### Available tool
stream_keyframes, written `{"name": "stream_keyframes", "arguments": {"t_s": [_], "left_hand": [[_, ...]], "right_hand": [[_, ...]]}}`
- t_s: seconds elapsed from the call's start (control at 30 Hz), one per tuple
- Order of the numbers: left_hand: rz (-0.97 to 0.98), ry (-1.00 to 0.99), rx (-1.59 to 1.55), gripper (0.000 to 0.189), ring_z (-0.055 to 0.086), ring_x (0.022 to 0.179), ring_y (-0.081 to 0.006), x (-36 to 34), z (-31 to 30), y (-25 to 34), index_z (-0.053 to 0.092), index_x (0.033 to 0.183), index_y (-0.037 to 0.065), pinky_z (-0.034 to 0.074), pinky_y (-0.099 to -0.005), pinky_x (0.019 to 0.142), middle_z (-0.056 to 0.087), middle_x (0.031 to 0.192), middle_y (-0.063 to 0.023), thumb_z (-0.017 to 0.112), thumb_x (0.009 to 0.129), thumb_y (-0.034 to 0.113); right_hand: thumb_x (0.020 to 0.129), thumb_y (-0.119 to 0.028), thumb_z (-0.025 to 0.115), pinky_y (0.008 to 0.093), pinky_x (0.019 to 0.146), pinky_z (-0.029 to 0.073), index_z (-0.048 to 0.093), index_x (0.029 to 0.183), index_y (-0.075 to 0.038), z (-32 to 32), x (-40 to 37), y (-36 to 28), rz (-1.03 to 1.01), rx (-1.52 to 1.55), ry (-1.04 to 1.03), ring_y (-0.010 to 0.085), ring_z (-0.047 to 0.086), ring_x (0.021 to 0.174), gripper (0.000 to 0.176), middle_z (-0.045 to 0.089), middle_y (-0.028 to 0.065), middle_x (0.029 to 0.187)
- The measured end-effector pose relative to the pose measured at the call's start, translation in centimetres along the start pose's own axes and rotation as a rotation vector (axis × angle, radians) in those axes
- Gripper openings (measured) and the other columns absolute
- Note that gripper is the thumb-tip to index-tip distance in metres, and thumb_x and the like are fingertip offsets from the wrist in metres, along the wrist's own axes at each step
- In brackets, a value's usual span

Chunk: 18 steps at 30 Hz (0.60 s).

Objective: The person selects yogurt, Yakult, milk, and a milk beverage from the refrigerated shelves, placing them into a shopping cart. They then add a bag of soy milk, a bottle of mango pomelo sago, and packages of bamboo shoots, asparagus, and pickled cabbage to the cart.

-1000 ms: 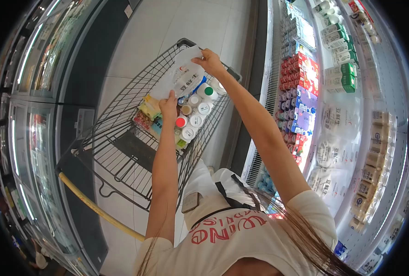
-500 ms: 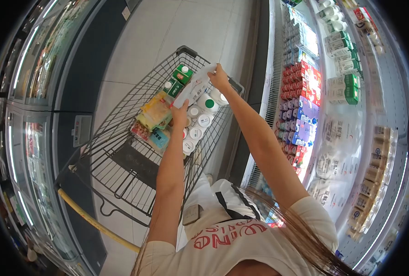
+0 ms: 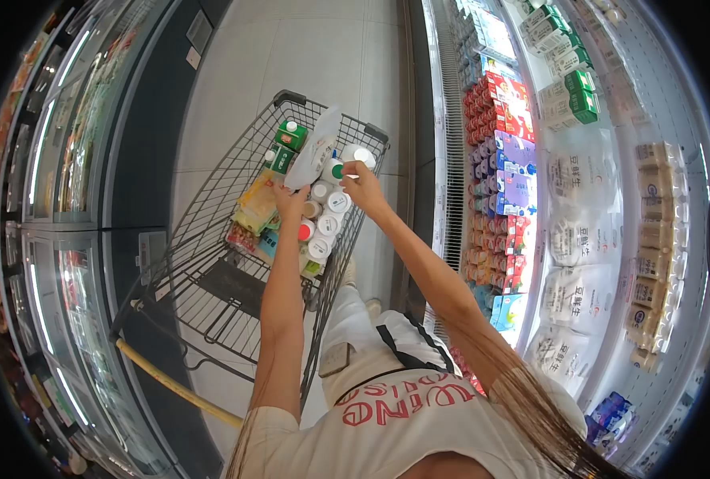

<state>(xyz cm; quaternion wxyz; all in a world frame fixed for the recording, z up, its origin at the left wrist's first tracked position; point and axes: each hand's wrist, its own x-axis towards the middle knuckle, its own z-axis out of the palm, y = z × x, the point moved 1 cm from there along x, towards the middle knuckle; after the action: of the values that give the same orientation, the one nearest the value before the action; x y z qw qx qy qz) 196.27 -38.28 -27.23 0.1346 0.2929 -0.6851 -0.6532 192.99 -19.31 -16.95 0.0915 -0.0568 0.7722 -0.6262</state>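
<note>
A soft, glossy white pouch (image 3: pixel 315 146) with printed lettering is standing on edge, slightly creased and leaning, at the far end of a wire shopping cart (image 3: pixel 203 199). It is sitting between the green cartons (image 3: pixel 290 135) on one side and the round bottles (image 3: pixel 329 204) on the other. The left hand (image 3: pixel 291 201) is pinching the pouch's lower corner, with the fingers closed on the thin plastic. The right hand (image 3: pixel 360 182) is hovering just beside the pouch with its fingers curled over the bottle tops. Whether it is grasping anything cannot be told from the head view.

The bottles are standing upright and packed close together. Most are showing flat white screw caps, one is showing a red cap (image 3: pixel 305 231) and one a green cap (image 3: pixel 337 171). Flat yellow packets (image 3: pixel 256 203) with a shiny wrap are lying against the cartons. The cart's thin metal grid is running back to a smooth yellow handle bar (image 3: pixel 171 385) near the person's body. To the right, chiller shelves (image 3: pixel 531 160) are holding rows of boxy red, purple and green cartons and slack white pouches.
</note>
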Motion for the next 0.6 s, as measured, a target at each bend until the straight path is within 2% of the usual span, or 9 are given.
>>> {"name": "stream_keyframes", "arguments": {"t_s": [0.07, 0.1, 0.17, 0.23, 0.3, 0.4, 0.5, 0.53, 0.6], "left_hand": [[-0.097, -0.012, 0.088, 0.060, 0.060, 0.099, -0.0254, -3.2, -1.9, 0.2, 0.047, 0.127, -0.005, 0.047, -0.0327, 0.086, 0.059, 0.115, -0.0206, 0.074, 0.076, 0.013], [-0.158, -0.048, 0.135, 0.058, 0.060, 0.099, -0.0258, -5.2, -2.8, 0.9, 0.048, 0.126, -0.006, 0.047, -0.0331, 0.085, 0.059, 0.115, -0.0207, 0.073, 0.077, 0.014], [-0.213, -0.214, 0.212, 0.055, 0.060, 0.096, -0.0243, -12.2, -5.5, 4.2, 0.050, 0.126, -0.001, 0.049, -0.0338, 0.081, 0.057, 0.116, -0.0168, 0.069, 0.082, 0.027], [-0.007, -0.287, 0.523, 0.054, 0.061, 0.096, -0.0274, -19.1, -8.5, 5.0, 0.053, 0.123, -0.001, 0.050, -0.0373, 0.079, 0.061, 0.110, -0.0196, 0.066, 0.084, 0.032], [0.108, -0.302, 0.864, 0.050, 0.062, 0.096, -0.0340, -26.9, -10.6, 7.8, 0.056, 0.120, 0.000, 0.049, -0.0408, 0.081, 0.063, 0.104, -0.0222, 0.065, 0.084, 0.032], [0.008, -0.285, 1.248, 0.044, 0.060, 0.100, -0.0372, -35.7, -13.4, 9.5, 0.059, 0.112, 0.004, 0.046, -0.0491, 0.083, 0.063, 0.105, -0.0212, 0.057, 0.087, 0.041], [-0.033, -0.214, 1.418, 0.041, 0.063, 0.092, -0.0366, -40.7, -15.2, 10.8, 0.057, 0.109, 0.006, 0.046, -0.0504, 0.078, 0.066, 0.095, -0.0195, 0.046, 0.093, 0.042], [-0.031, -0.185, 1.456, 0.040, 0.064, 0.089, -0.0365, -41.5, -15.8, 11.2, 0.056, 0.108, 0.007, 0.046, -0.0507, 0.076, 0.067, 0.092, -0.0189, 0.043, 0.094, 0.042], [0.000, -0.222, 1.464, 0.039, 0.065, 0.083, -0.0363, -42.1, -17.4, 10.9, 0.055, 0.109, 0.007, 0.046, -0.0498, 0.075, 0.067, 0.087, -0.0183, 0.040, 0.096, 0.040]], "right_hand": [[0.084, -0.005, 0.056, 0.0359, 0.072, 0.051, 0.055, 0.104, 0.002, -0.5, -7.7, -2.6, 0.003, -0.094, -0.083, 0.0288, 0.065, 0.085, 0.021, 0.065, 0.0168, 0.099], [0.085, -0.004, 0.054, 0.0375, 0.070, 0.051, 0.056, 0.102, 0.001, -0.1, -11.1, -2.0, -0.122, -0.112, -0.138, 0.0309, 0.065, 0.081, 0.018, 0.065, 0.0177, 0.096], [0.082, -0.001, 0.055, 0.0379, 0.073, 0.051, 0.057, 0.104, -0.001, 1.6, -18.0, -1.3, -0.169, -0.131, -0.309, 0.0294, 0.064, 0.079, 0.022, 0.065, 0.0150, 0.093], [0.077, 0.000, 0.054, 0.0425, 0.076, 0.050, 0.058, 0.102, -0.001, 3.9, -24.7, -1.5, -0.378, -0.358, -0.455, 0.0348, 0.062, 0.082, 0.025, 0.064, 0.0170, 0.094], [0.069, 0.003, 0.057, 0.0434, 0.079, 0.048, 0.058, 0.101, 0.000, 6.9, -30.5, 0.5, -0.629, -0.232, -0.559, 0.0367, 0.059, 0.090, 0.032, 0.061, 0.0196, 0.099], [0.068, 0.001, 0.060, 0.0425, 0.079, 0.049, 0.057, 0.104, 0.002, 7.9, -34.9, -1.1, -0.329, -0.524, -1.016, 0.0349, 0.058, 0.097, 0.036, 0.059, 0.0183, 0.104], [0.070, -0.003, 0.062, 0.0417, 0.078, 0.050, 0.058, 0.102, 0.001, 8.7, -37.7, -0.3, -0.549, -0.364, -0.647, 0.0329, 0.056, 0.103, 0.033, 0.058, 0.0162, 0.109], [0.072, -0.013, 0.066, 0.0411, 0.076, 0.051, 0.058, 0.101, 0.000, 8.9, -37.9, -0.2, -0.649, -0.404, -0.529, 0.0308, 0.054, 0.104, 0.033, 0.056, 0.0138, 0.109], [0.073, -0.018, 0.066, 0.0404, 0.075, 0.051, 0.058, 0.101, -0.001, 9.4, -38.3, -0.2, -0.653, -0.509, -0.538, 0.0296, 0.053, 0.102, 0.034, 0.055, 0.0119, 0.106]]}}
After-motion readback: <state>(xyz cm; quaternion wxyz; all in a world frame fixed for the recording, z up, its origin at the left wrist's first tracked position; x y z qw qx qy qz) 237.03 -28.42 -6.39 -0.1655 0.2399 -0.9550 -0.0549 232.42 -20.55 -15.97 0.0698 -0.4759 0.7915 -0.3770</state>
